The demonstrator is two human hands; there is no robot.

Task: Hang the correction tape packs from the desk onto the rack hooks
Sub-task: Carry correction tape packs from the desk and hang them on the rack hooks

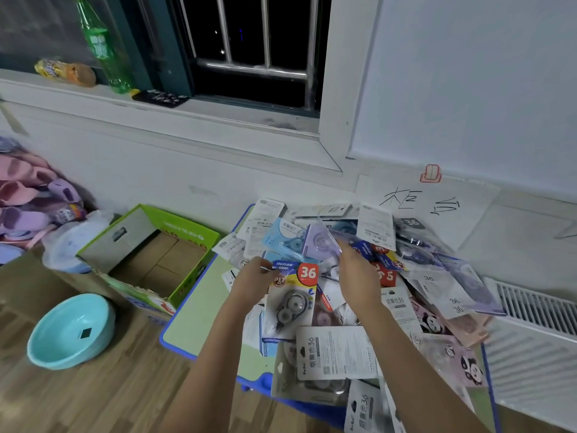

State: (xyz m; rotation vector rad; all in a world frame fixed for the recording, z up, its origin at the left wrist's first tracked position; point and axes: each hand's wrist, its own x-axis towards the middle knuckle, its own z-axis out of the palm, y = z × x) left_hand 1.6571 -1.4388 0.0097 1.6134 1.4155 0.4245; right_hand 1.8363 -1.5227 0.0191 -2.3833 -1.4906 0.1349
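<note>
A heap of several correction tape packs [402, 295] covers the small green desk with a blue rim [199, 310]. My left hand [249, 284] pinches the top corner of a blue and yellow pack marked 36 [293, 295], which holds a grey tape roller. My right hand [359, 276] grips a pale purple pack [321, 243] and holds it a little above the heap. No rack or hooks are in view.
An open green cardboard box [150, 257] stands left of the desk. A turquoise bowl [71, 331] sits on the wooden floor. Pink and purple slippers [28, 198] pile at far left. A white radiator [537, 332] is at right, and a window sill with a green bottle [103, 45] lies behind.
</note>
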